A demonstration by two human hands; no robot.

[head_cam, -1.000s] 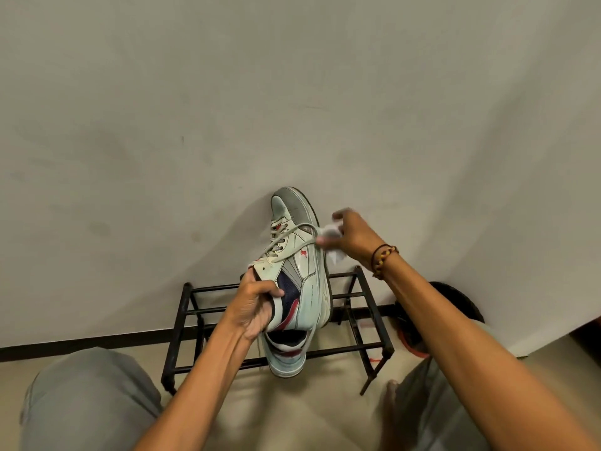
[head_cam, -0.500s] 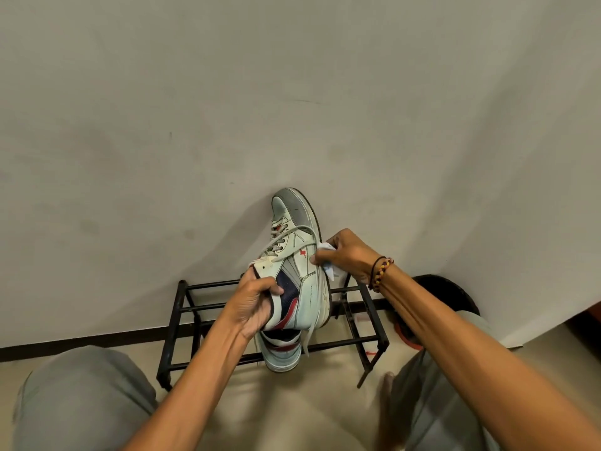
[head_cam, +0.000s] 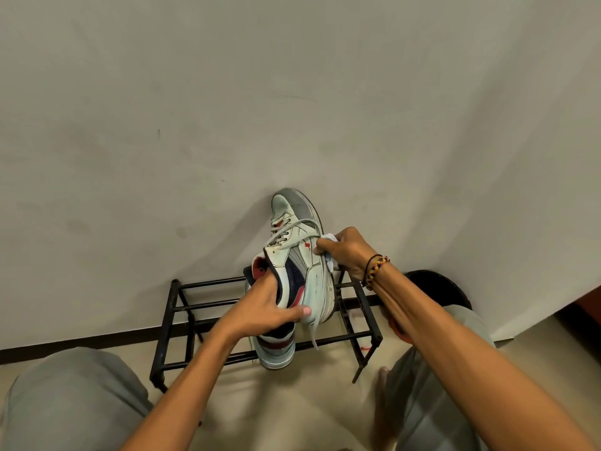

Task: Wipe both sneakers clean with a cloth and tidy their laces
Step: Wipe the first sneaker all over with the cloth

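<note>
Wiping underway: left hand [head_cam: 260,307] grips the sneaker [head_cam: 300,271]; right hand [head_cam: 348,252] pinches cloth [head_cam: 329,238] against its side; next, stroke heelward.

Pale mint-white sneaker [head_cam: 300,255] with grey toe cap, navy mesh panel, red accents and grey laces [head_cam: 286,234], white cloth [head_cam: 330,237], black rack [head_cam: 182,307], red-yellow-black beaded bracelet [head_cam: 374,268], grey shorts [head_cam: 65,398], beige wall [head_cam: 292,92]

right hand [head_cam: 349,252] drew the cloth [head_cam: 329,238] back along the sneaker [head_cam: 304,268].
</note>
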